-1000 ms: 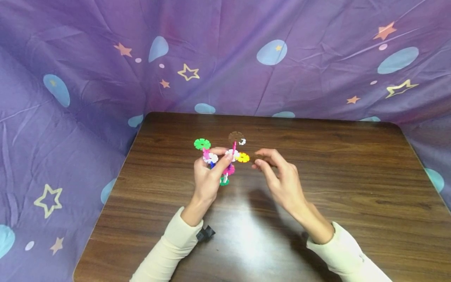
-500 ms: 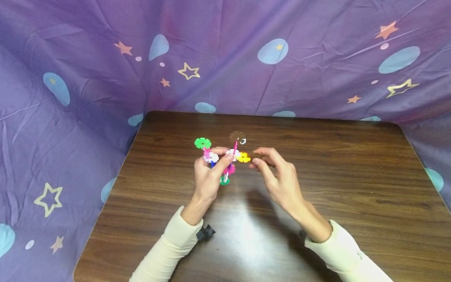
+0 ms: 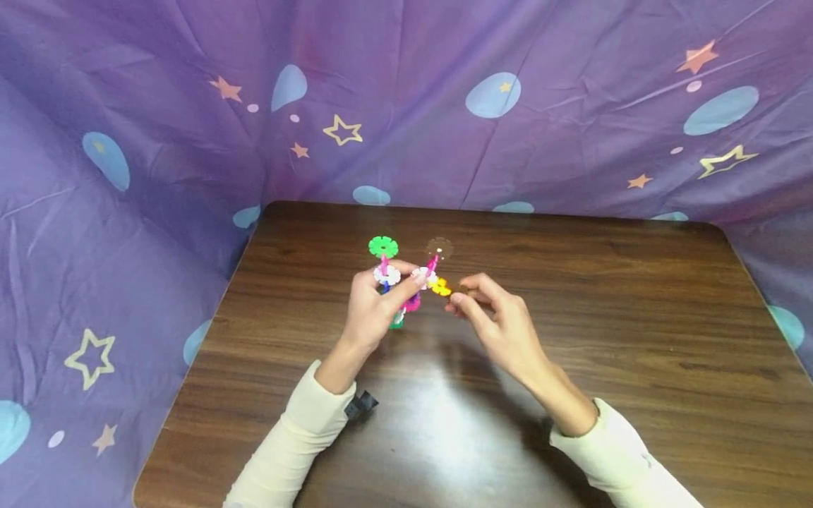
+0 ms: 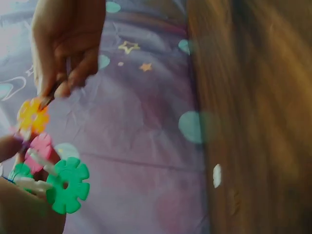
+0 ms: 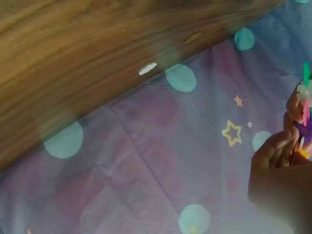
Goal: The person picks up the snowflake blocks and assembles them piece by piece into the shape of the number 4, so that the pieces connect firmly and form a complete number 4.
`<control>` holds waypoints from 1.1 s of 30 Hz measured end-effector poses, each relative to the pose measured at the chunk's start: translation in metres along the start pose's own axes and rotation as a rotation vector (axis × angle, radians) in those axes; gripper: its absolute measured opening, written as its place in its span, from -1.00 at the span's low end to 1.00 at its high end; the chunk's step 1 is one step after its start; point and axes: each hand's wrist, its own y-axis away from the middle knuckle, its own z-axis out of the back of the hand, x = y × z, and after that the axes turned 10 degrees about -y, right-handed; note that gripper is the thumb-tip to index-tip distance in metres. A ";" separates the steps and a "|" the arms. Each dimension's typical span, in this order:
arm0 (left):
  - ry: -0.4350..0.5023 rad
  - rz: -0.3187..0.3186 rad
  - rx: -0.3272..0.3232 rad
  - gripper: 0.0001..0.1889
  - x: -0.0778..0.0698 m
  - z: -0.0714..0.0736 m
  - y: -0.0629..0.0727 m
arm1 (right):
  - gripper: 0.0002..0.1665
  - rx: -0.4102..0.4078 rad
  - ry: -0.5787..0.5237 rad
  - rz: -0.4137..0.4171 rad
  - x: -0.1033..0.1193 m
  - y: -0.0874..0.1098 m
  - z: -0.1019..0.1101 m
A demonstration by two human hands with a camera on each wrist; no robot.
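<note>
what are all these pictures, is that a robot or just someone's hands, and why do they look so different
No robot here: these are a person's two bare hands, in pale sleeves. The wide picture comes from a camera worn on the head, looking forward and down; the two dimmer ones come from a camera on each wrist. The left hand holds a toy made of colourful notched discs. The right hand pinches a small dark piece at its yellow disc; I can't tell whether the two are joined. On the wooden table, near the edge in the wrist views, lies a white disc. Behind hangs a purple curtain.
</note>
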 end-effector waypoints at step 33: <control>-0.987 -0.242 0.708 -0.38 -0.101 -0.005 -0.075 | -0.73 -0.071 -0.658 -0.206 -0.027 0.020 -0.030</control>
